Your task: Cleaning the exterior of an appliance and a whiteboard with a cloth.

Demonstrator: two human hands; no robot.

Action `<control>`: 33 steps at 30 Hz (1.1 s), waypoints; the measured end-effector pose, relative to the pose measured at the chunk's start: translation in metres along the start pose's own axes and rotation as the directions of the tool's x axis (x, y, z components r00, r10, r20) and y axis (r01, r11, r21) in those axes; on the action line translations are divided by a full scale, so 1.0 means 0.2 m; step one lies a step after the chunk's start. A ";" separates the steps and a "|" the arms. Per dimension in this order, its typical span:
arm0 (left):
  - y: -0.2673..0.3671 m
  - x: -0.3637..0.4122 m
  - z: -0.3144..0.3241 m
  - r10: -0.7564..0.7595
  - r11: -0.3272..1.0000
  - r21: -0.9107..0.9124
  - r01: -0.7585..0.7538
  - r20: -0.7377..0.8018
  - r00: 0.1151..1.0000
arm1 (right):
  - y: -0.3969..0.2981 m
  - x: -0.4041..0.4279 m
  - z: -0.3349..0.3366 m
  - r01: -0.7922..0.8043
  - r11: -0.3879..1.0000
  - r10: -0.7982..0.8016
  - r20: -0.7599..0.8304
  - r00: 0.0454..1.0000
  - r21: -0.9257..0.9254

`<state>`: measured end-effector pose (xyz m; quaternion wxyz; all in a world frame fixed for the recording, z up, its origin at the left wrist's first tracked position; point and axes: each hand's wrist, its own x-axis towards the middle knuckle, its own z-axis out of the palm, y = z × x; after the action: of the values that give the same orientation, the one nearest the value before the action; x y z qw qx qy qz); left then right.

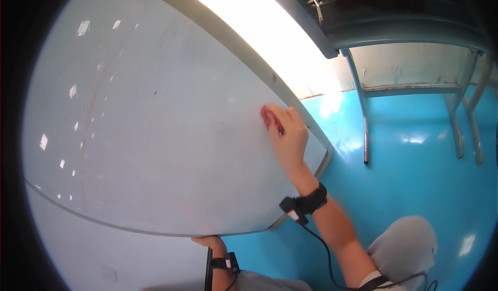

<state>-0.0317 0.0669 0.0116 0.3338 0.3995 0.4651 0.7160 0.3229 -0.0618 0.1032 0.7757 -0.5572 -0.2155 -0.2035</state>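
Note:
A large pale panel, a tabletop or a board, with a grey rim fills most of the left and middle of the view. Near its right side my right hand grips a crumpled red cloth against the surface, and the hand is slightly blurred. My left hand is at the panel's lower edge, its fingers pointing left and partly hidden by that edge. Each wrist wears a black strap with a small device; a black cable runs from the right one.
A dark table on metal legs stands at the upper right. Glossy blue floor lies right of the panel. My knee is at the lower right. A wall socket shows on the white wall at the lower left.

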 end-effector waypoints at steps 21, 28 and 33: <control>-0.05 0.02 0.01 0.004 0.999 -0.038 -0.001 0.081 0.997 | 0.04 0.07 0.03 -0.015 0.999 0.016 -0.038 0.999 0.037; -0.03 0.00 0.00 -0.014 0.997 -0.078 0.026 0.155 0.988 | -0.07 0.00 0.04 0.146 0.989 -0.145 -0.028 0.989 0.026; -0.02 -0.01 0.01 0.026 1.000 -0.008 -0.026 0.024 0.999 | -0.06 0.07 0.06 0.090 0.996 -0.090 -0.051 0.995 0.005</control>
<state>-0.0280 0.0666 0.0083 0.3314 0.4128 0.4530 0.7173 0.3257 -0.0543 0.1246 0.7730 -0.5388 -0.2212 -0.2515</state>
